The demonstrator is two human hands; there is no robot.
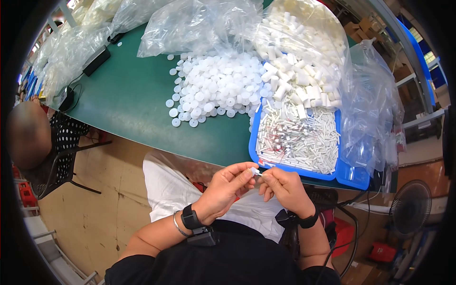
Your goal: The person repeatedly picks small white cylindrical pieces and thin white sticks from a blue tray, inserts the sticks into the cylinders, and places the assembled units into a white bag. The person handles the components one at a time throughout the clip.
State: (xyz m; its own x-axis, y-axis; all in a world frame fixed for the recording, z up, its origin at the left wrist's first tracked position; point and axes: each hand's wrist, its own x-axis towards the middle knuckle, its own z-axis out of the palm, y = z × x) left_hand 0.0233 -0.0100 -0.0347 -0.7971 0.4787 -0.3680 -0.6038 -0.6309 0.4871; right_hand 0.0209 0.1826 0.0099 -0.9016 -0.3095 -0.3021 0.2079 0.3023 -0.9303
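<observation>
Just in front of the table edge, my left hand (222, 191) pinches a small white piece (254, 170) between thumb and fingertips. My right hand (288, 191) meets it from the right, its thumb and forefinger closed on a thin white pin (260, 175) at the piece's end. Both hands are close to the near edge of a blue tray (253, 137). Many slim white sticks (316, 149) fill that tray, with some reddish wire-like bits among them. Larger white cylinders (308, 80) spill from a clear bag over its far part. Translucent white discs (209, 88) lie piled to the tray's left.
Clear plastic bags (199, 26) cover the far side of the green table (123, 104); another bag (368, 104) hangs at the right. A black box-shaped device (96, 61) with a cable lies at the left. Another person (64, 133) sits beyond it. A fan (411, 206) stands at lower right.
</observation>
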